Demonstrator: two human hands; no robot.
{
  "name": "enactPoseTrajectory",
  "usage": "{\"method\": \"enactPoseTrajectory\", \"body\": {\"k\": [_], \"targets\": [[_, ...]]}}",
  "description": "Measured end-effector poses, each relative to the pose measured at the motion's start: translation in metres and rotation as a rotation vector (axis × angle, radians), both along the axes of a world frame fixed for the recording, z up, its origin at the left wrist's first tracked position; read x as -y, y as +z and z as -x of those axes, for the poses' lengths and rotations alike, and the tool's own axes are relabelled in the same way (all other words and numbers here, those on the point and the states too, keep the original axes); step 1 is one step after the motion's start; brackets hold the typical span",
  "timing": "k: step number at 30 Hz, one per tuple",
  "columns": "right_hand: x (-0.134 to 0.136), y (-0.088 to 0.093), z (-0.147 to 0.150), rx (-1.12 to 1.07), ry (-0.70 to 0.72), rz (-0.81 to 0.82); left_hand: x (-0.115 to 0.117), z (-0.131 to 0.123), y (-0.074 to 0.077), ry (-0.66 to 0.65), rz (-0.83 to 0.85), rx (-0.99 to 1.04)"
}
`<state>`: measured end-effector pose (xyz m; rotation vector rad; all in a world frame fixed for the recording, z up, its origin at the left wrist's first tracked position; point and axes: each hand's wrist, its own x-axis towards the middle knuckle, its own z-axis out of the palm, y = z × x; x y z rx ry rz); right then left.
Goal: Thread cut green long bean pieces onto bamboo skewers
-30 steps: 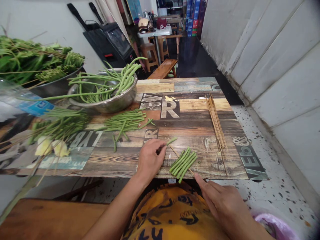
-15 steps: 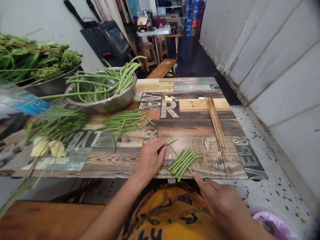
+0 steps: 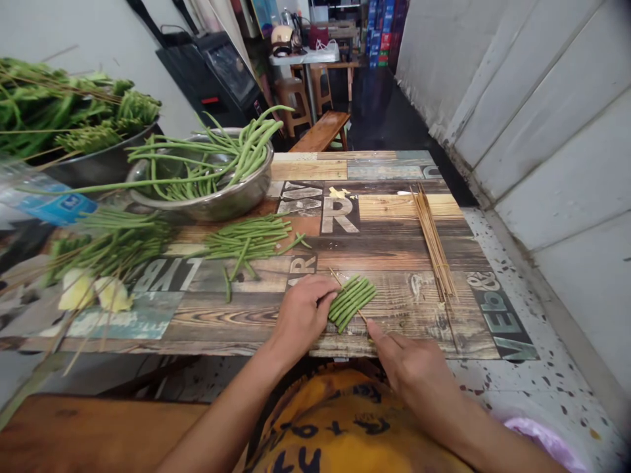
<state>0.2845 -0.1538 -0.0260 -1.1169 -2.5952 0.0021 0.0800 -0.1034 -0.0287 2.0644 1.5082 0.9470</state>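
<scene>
Several cut green bean pieces lie side by side, threaded on a thin wooden skewer, near the table's front edge. My right hand is closed on the skewer's near end. At the left side of the row, my left hand is closed, thumb and fingers pinching the beans by the skewer's far part; its fingertips are partly hidden. A pile of loose cut beans lies beyond my left hand. To the right rests a bundle of bare skewers.
A steel bowl of long beans stands at the back left, beside a larger basin of greens. Skewered bean bundles, two yellowish pieces and a plastic bottle sit at left. A wooden bench is below.
My left hand has pushed the bean piece from the skewer's tip down against the others. My right hand and the skewer have shifted slightly left and away from me.
</scene>
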Motion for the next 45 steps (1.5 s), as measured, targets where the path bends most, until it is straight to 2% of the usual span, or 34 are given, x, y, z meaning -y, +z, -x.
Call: {"method": "enactPoseTrajectory", "body": {"k": [2,4,7,9,11,14,17,19,22,23,24,26,28,31,39,45], "targets": [[-0.002,0.001,0.001,0.018,-0.013,0.007,0.000,0.003,0.002,-0.030,0.031,-0.004],[-0.003,0.002,0.002,0.033,-0.035,0.026,0.002,0.005,0.005,-0.008,0.014,-0.019],[-0.004,0.002,0.002,0.063,-0.069,0.055,0.006,0.006,0.009,0.149,-0.127,-0.087],[-0.004,0.001,0.002,0.069,-0.083,0.068,0.010,0.002,0.010,0.164,-0.218,-0.159],[-0.003,0.001,0.004,0.048,-0.093,0.068,0.015,-0.006,0.009,0.016,-0.236,-0.267],[-0.002,0.001,0.005,0.014,-0.120,0.049,0.022,-0.016,0.007,-0.207,-0.153,-0.444],[-0.001,-0.001,0.005,0.001,-0.133,0.059,0.024,-0.011,0.010,-0.275,-0.077,-0.496],[-0.002,-0.003,0.004,-0.026,-0.137,0.087,0.024,0.003,0.013,-0.189,-0.087,-0.443],[-0.003,-0.007,0.003,-0.078,-0.139,0.117,0.026,0.027,0.015,0.107,-0.249,-0.292],[-0.004,-0.009,0.002,-0.090,-0.139,0.120,0.028,0.033,0.014,0.151,-0.313,-0.260],[-0.004,-0.010,0.002,-0.100,-0.139,0.121,0.031,0.037,0.012,0.141,-0.361,-0.253],[-0.004,-0.010,0.001,-0.115,-0.141,0.123,0.037,0.039,0.008,0.030,-0.396,-0.307],[-0.003,-0.010,0.000,-0.123,-0.139,0.121,0.041,0.037,0.003,-0.083,-0.376,-0.391],[-0.003,-0.010,0.000,-0.133,-0.129,0.110,0.041,0.033,-0.002,-0.154,-0.333,-0.461],[-0.003,-0.010,0.001,-0.154,-0.112,0.099,0.038,0.033,-0.003,-0.128,-0.248,-0.518],[-0.003,-0.009,-0.001,-0.169,-0.112,0.094,0.040,0.032,-0.001,-0.147,-0.289,-0.492]]}}
